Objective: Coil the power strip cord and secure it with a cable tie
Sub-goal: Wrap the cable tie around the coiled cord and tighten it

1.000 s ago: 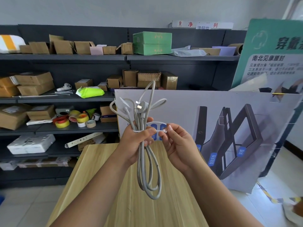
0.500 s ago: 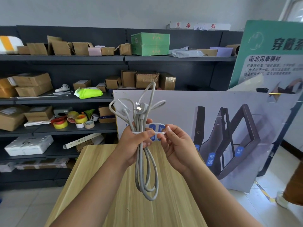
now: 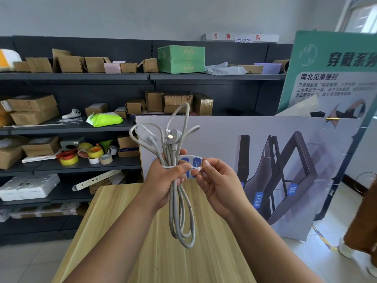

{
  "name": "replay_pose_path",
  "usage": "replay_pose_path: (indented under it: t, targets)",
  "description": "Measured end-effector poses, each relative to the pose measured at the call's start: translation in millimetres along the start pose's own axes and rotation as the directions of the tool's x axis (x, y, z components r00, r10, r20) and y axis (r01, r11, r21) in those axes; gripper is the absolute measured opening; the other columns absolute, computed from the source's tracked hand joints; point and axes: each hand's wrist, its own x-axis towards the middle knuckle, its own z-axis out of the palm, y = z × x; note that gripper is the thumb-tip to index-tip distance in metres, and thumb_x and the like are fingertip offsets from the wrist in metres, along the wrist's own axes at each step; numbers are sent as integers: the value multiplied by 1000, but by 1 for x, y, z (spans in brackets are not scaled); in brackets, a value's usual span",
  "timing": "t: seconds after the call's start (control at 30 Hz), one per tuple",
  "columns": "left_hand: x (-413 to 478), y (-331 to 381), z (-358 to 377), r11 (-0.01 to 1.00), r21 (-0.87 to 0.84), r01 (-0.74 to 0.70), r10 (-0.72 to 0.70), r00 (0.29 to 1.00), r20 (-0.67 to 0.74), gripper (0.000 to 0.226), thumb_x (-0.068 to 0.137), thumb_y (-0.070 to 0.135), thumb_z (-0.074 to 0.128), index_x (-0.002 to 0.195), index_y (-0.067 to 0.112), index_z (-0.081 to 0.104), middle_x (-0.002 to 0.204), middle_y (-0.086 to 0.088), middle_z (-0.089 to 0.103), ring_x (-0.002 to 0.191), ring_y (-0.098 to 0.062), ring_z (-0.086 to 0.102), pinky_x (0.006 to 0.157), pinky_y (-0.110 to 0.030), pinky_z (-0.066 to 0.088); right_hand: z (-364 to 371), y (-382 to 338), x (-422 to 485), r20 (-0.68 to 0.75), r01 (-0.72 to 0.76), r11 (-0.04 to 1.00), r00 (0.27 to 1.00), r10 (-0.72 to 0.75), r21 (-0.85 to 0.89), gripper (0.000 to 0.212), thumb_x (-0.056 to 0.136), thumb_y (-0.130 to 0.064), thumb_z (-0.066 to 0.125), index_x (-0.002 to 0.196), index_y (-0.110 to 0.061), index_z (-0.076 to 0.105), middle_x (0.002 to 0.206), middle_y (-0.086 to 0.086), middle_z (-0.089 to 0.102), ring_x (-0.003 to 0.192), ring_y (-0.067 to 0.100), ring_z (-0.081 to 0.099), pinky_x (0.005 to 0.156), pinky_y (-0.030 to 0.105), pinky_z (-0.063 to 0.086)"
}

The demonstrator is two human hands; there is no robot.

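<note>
Here the left hand (image 3: 166, 181) was clamped around the middle of the coiled grey power strip cord (image 3: 178, 201), held upright above the wooden bench (image 3: 122, 231), plug (image 3: 171, 136) at the top. The right hand (image 3: 217, 187) pinched the head of the white cable tie (image 3: 190, 158), which looped loosely around the bundle

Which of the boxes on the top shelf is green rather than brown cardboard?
The large green box standing mid-shelf, directly above the raised cord. It is taller than its neighbours, which are brown cardboard, pink or lilac.
</note>
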Motion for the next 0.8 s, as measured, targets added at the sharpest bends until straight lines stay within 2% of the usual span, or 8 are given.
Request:
replay_pose_path:
  t: [0.1, 0.2, 0.37, 0.53, 0.8]
  targets:
    - [1, 0, 1, 1000, -9, -10, 10, 1000, -22, 29, 80, 1, 68, 106, 10, 61, 61, -1, 52, 42, -11, 43, 50, -27, 41, -2, -2, 0, -1, 4, 1000, 1000, -4, -12, 15, 76, -15, 65, 85, -3, 63, 70, 12, 67, 65, 17, 72, 58, 19, 58]
    - [0, -1, 1, 1000, 8, 14, -14, 1000, 5, 29, 80, 4, 67, 109, 9, 60, 52, 4, 52, 42, -10, 42, 51, -27, 39, -4, -3, 1, 2, -5, 1000, 1000, 5, -1, 16, 76, -15, 65, 86, -3, 62, 69, 10, 67, 63, 15, 71, 58, 18, 58]
    - [0, -3, 1, 999, 16, 36, -36, 999, 28, 24, 87, -1, 63, 109, 9, 60, 50, 5, 51, 41, -9, 43, 56, -32, 36, -8, -5, 1, 40, -34, 999, 999, 33, 18, 18, 76, -9, 65, 92, -1, 61, 76, 14, 68, 69, 17, 73, 62, 19, 59]
    - [0, -2, 2, 999, 5, 49, -49, 997, 51, 29, 82, 4, 65, 110, 10, 60, 50, 5, 51, 41, -9, 43, 56, -31, 36, -10, -8, -1, 88, -37, 999, 996, 35, 19, 18, 77, -4, 63, 95, 0, 60, 78, 16, 69, 72, 18, 73, 66, 19, 60]
    - [0, 3, 2, 999, -8, 52, -51, 995, 88, 34, 81, 7, 66, 114, 9, 58, 53, 5, 54, 43, -8, 44, 56, -29, 38, -9, -8, -1, 85, -54, 996, 995, 48, 72, 18, 78, -5, 62, 95, 0, 59, 78, 18, 71, 74, 18, 73, 66, 19, 60]
